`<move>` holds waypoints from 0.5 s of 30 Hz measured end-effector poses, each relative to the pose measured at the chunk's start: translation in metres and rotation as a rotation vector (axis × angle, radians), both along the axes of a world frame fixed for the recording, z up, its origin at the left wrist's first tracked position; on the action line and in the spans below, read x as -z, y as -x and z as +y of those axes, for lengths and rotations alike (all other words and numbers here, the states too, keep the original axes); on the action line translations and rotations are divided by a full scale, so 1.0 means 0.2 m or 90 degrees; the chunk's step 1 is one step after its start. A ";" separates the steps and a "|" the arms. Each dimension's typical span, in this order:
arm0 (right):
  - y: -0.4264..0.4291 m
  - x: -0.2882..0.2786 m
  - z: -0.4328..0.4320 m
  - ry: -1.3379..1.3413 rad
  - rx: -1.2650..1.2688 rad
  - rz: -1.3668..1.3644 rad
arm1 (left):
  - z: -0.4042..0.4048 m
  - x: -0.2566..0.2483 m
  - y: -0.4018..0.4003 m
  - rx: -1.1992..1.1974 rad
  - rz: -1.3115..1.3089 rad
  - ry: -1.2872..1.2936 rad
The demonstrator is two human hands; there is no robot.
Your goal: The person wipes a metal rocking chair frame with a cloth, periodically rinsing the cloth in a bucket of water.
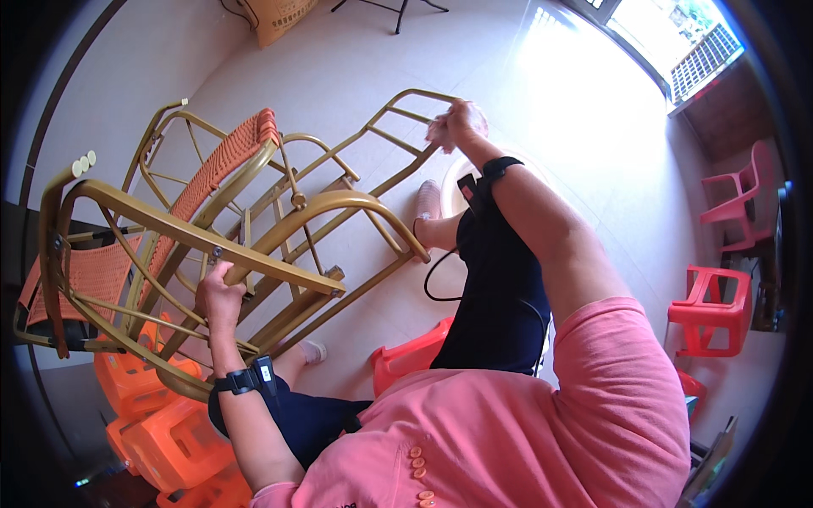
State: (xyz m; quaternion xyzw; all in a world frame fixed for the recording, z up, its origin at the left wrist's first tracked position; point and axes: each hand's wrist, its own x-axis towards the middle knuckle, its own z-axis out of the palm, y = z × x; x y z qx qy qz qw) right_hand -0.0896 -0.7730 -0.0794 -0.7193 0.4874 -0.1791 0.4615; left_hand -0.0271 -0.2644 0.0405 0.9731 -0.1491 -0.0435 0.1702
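A reclining rocking chair with a gold-coloured metal frame [356, 202] and orange woven backrest [202, 171] stands tilted in front of me, to the left. My left hand [221, 297] grips a bar of its frame below a bolt. My right hand [458, 124] holds a crumpled, pale pinkish cloth [439, 131] against the end of the ladder-like frame section at the upper right. The cloth wraps partly round that end. Below my right forearm, partly hidden by it and my knee, a white basin [452, 184] stands on the floor beside my foot.
Orange plastic stools [168, 444] are stacked at the lower left, near another orange woven chair [89, 273]. A red stool [409, 355] is under me. A red stool [711, 311] and pink chair [740, 197] stand at the right. A printed sack [276, 19] is at the top.
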 end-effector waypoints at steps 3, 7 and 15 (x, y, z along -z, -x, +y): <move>0.03 -0.08 -0.17 -0.087 0.088 -0.054 | -0.01 -0.01 0.01 -0.008 -0.010 0.020; 0.03 0.03 -0.26 -0.084 0.035 -0.125 | -0.04 -0.02 0.00 0.008 -0.029 0.015; 0.06 0.19 0.41 0.099 -0.164 -0.048 | -0.03 0.01 0.01 -0.016 -0.033 0.010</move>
